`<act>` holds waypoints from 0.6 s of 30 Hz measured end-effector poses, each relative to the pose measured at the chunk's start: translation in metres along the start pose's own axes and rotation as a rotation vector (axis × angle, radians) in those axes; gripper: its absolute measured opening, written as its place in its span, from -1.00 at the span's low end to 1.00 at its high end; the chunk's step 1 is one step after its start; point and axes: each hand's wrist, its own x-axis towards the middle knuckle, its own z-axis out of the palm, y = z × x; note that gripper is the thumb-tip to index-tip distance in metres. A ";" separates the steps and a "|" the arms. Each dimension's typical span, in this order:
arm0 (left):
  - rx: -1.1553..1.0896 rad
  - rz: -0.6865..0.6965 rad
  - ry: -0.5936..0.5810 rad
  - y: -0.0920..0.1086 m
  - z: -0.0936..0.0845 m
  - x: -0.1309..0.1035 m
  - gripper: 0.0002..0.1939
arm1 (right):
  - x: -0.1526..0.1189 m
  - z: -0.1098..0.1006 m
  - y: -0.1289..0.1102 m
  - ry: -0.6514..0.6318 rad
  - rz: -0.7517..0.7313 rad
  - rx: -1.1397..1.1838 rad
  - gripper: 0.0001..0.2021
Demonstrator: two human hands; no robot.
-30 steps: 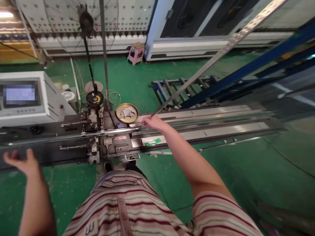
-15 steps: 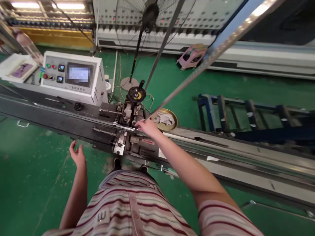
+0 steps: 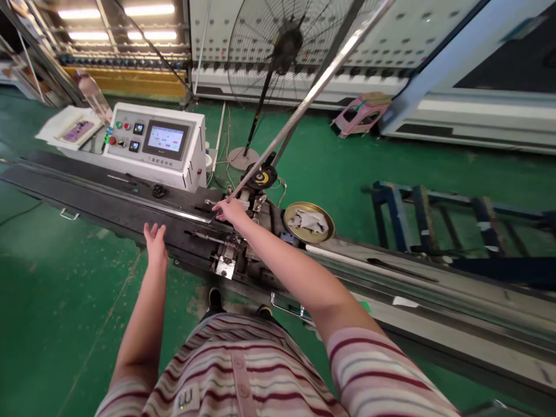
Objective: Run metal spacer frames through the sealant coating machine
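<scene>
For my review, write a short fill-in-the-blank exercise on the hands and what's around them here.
The bare right hand is at the ____ end of the long, slanting silver metal strip. The bare left hand holds ____. The crumpled pale cloth lies in the round, ____-coloured dish. The pink plastic stool is on the ____ floor.

Missing words: lower; nothing; gold; green.

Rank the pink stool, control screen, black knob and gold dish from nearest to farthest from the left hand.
1. Black knob: on the bench, beyond the left hand.
2. Control screen: behind the knob.
3. Gold dish: off to the right.
4. Pink stool: on the floor, farther right.
</scene>
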 end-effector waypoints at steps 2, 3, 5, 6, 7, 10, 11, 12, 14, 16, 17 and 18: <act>-0.023 -0.117 -0.022 0.012 0.019 0.005 -0.23 | -0.018 -0.022 -0.006 -0.020 0.004 0.107 -0.78; -0.023 -0.149 -0.049 0.016 0.029 0.003 -0.27 | -0.029 -0.037 -0.008 -0.034 0.005 0.167 -0.79; -0.052 -0.172 -0.139 0.021 0.052 -0.011 -0.33 | -0.053 -0.069 -0.007 -0.065 -0.002 0.251 -0.80; -0.076 -0.153 -0.202 0.022 0.065 -0.023 -0.32 | -0.065 -0.086 -0.005 -0.080 -0.008 0.274 -0.80; -0.102 -0.114 -0.273 0.021 0.080 -0.039 -0.27 | -0.076 -0.103 0.000 -0.089 -0.012 0.291 -0.80; -0.137 0.034 -0.467 0.013 0.129 -0.102 -0.07 | -0.110 -0.157 0.028 -0.064 -0.016 0.313 -0.76; -0.126 0.069 -0.511 0.009 0.147 -0.125 -0.02 | -0.121 -0.178 0.042 -0.042 -0.017 0.307 -0.74; -0.113 0.095 -0.544 0.004 0.165 -0.150 0.00 | -0.133 -0.203 0.056 -0.011 -0.033 0.295 -0.73; -0.094 0.127 -0.596 -0.007 0.200 -0.198 0.01 | -0.162 -0.266 0.086 0.120 -0.146 0.269 -0.67; -0.084 0.155 -0.640 -0.020 0.234 -0.244 -0.01 | -0.198 -0.353 0.115 0.392 -0.384 0.282 -0.57; -0.075 0.171 -0.659 -0.028 0.251 -0.266 -0.03 | -0.219 -0.405 0.129 0.584 -0.521 0.303 -0.53; -0.062 0.186 -0.676 -0.036 0.268 -0.287 -0.05 | -0.240 -0.460 0.144 0.785 -0.652 0.332 -0.52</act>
